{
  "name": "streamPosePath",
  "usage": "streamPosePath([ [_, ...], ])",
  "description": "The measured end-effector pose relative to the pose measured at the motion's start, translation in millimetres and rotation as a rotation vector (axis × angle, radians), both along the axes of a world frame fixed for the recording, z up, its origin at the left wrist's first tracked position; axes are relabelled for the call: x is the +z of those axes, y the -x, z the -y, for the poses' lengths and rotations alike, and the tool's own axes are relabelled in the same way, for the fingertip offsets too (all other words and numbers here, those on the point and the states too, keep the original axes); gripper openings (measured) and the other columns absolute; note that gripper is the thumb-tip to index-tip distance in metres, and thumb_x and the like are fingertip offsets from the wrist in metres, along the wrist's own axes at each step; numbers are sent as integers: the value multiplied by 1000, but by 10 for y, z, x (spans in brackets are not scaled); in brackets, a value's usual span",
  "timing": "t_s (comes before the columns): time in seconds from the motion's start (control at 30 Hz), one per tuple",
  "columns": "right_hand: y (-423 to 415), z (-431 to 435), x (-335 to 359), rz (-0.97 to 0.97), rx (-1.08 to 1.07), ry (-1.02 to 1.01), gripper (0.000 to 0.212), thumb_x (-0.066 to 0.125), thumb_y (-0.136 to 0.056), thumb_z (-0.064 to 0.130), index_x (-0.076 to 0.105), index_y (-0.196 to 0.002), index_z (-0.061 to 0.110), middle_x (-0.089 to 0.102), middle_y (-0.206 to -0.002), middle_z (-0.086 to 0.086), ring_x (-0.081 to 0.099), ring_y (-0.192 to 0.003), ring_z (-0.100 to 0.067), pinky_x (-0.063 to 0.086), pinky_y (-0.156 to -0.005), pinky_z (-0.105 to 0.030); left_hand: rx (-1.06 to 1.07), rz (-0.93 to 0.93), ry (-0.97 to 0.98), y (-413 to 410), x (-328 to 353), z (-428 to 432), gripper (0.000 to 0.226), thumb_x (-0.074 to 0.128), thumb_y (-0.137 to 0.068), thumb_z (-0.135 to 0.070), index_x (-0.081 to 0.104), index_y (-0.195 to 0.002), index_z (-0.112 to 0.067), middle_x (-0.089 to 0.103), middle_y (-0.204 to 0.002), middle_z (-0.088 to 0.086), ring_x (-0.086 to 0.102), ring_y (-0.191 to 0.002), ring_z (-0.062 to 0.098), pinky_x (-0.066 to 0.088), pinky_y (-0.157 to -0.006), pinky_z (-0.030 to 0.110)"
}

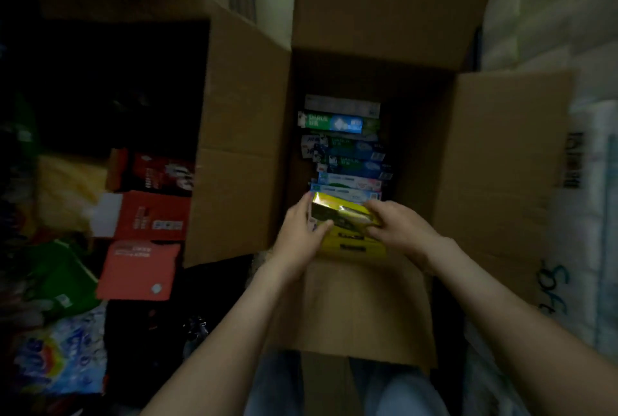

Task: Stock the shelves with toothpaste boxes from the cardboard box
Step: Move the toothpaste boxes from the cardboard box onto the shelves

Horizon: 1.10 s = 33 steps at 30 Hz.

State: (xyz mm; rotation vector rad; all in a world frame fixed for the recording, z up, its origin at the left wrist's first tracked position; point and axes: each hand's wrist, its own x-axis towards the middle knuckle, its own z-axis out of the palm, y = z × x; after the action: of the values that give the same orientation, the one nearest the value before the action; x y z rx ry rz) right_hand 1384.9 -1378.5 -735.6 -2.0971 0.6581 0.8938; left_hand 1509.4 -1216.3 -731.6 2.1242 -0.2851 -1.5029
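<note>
Where the hands meet: over the near end of the cardboard box (495,155), both on one yellow toothpaste box (344,211).
Cardboard box: open, its four flaps folded outward; the inside is dim.
Left hand (297,235): reaches in across the near flap, with the forearm running up from the lower left. The fingers wrap round the left end of the yellow toothpaste box and the thumb lies on its upper face.
Right hand (398,225): comes in from the lower right with the wrist bent inward. The fingers curl over the right end of the same box and grip it.
Yellow toothpaste box: held between the two hands and tilted, its glossy face catching light. It is inside the cardboard box at the near end; whether it is lifted clear of what lies under it cannot be told.
Second yellow box (354,243): just beneath the held one, against the near wall of the cardboard box; its black lettering is blurred.
Row of toothpaste boxes (344,148): green, blue and pale ones lying crosswise along the left half of the cardboard box, running from the held box toward the far wall.
Red packs (150,215): outside the cardboard box, just beside its left flap.
Green bag (63,275): farther left of the cardboard box than the red packs.
Colourful printed pack (57,362): left of the cardboard box, nearest the person.
White wrapped packs (588,181): right of the cardboard box, beyond its right flap.
</note>
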Motion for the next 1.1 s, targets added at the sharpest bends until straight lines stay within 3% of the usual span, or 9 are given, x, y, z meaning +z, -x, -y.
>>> streamPosePath([
  [0.13,-419,32,1215,34,-151,-227,37,65,-88,32,50,-121,30,58,-107,10,57,-95,-9,49,-80,-27,341,-124,182,-293,1007,-148,53,63,-89,-39,43,-137,-31,47,-137,-6,47,-123,10,43,-98,28],
  [0.23,-761,-34,2060,75,-201,-281,35,69,-85,32,54,-117,32,62,-107,8,60,-96,-8,50,-87,-32,450,-69,351,-598,1848,-256,21,62,-92,-20,56,-111,-17,63,-106,0,61,-99,12,49,-79,18],
  [0.33,-1128,-234,2870,150,-220,-236,35,71,-83,35,57,-114,28,61,-106,7,57,-93,-7,47,-82,-26,529,-15,492,-921,2723,-520,7,59,-93,-15,56,-99,-14,63,-98,4,61,-96,21,50,-86,37],
  [0.5,-1704,-578,3814,291,-330,-226,43,75,-71,53,62,-102,26,63,-99,0,60,-88,-14,49,-74,-31,789,48,591,-1403,3750,-1126,14,51,-98,-20,55,-105,-8,62,-106,12,64,-95,16,56,-79,30],
  [0.67,-2547,-1358,4766,494,-191,-328,30,70,-83,27,64,-107,10,66,-94,-7,60,-77,-16,46,-66,-28,955,227,666,-1879,4597,-2048,19,51,-98,-20,56,-108,-4,64,-105,11,65,-93,16,56,-81,32],
  [0.77,-2942,-1933,5176,562,-63,-399,19,65,-87,14,62,-103,4,63,-79,-4,58,-60,-7,46,-52,-16,949,440,603,-2008,5007,-2709,18,51,-98,-28,56,-102,-11,64,-104,5,64,-90,11,56,-81,30],
  [0.87,-3313,-2555,5449,639,91,-425,17,65,-87,9,62,-100,-1,61,-73,-4,55,-56,-7,45,-51,-15,938,678,447,-2029,5300,-3399,17,52,-95,-43,57,-95,-27,66,-100,-5,64,-93,12,53,-88,37],
  [0.97,-3595,-3195,5665,696,266,-437,20,64,-87,6,60,-102,-6,59,-72,-6,54,-56,-8,44,-51,-14,999,891,266,-1941,5540,-3982,26,47,-95,-49,56,-104,-25,63,-99,-7,60,-92,14,48,-78,31],
  [1.1,-3758,-3975,5947,714,443,-498,22,66,-87,10,62,-103,-3,63,-77,-7,58,-62,-9,45,-55,-15,1122,990,154,-1713,5819,-4629,37,43,-96,-51,56,-109,-19,63,-97,-4,60,-87,13,48,-73,31],
])
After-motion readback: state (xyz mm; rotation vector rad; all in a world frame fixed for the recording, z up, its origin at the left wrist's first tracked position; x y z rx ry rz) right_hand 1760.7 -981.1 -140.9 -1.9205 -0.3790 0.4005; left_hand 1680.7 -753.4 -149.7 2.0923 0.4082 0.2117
